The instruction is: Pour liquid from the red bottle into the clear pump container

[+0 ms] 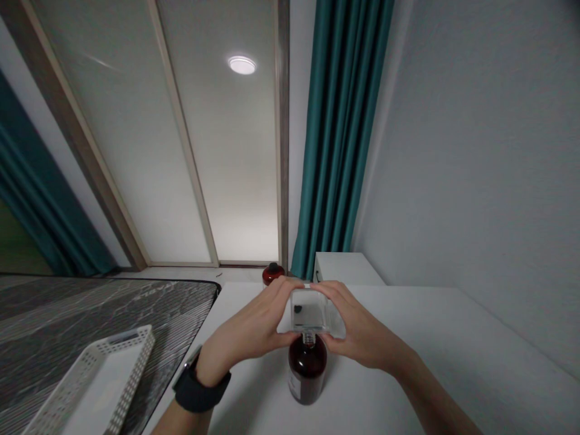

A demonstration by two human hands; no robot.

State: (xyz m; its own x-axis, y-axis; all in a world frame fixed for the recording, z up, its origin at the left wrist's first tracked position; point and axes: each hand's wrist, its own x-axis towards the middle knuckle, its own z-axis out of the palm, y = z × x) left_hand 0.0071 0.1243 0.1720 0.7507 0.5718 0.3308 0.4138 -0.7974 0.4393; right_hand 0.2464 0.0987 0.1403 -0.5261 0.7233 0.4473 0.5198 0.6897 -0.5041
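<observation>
Between my two hands is a clear, square-sided container point(309, 311), held over a dark amber bottle point(307, 368) that stands upright on the white table. A clear ridged neck shows where the two meet; I cannot tell which one it belongs to. My left hand point(267, 323) grips the container's left side, thumb low and fingers over the top. On the opposite side, my right hand point(357, 332) holds it in the same way. A small dark spot shows through the clear wall; what it is cannot be made out. A dark watch point(202, 386) is on my left wrist.
Behind my left hand stands another amber bottle point(273, 273) with a black top. A white perforated basket point(145, 347) lies on the grey patterned surface point(181, 308) at left. Beyond the white table point(408, 374) are a white cabinet point(348, 266), a teal curtain point(344, 133) and frosted sliding doors point(235, 169).
</observation>
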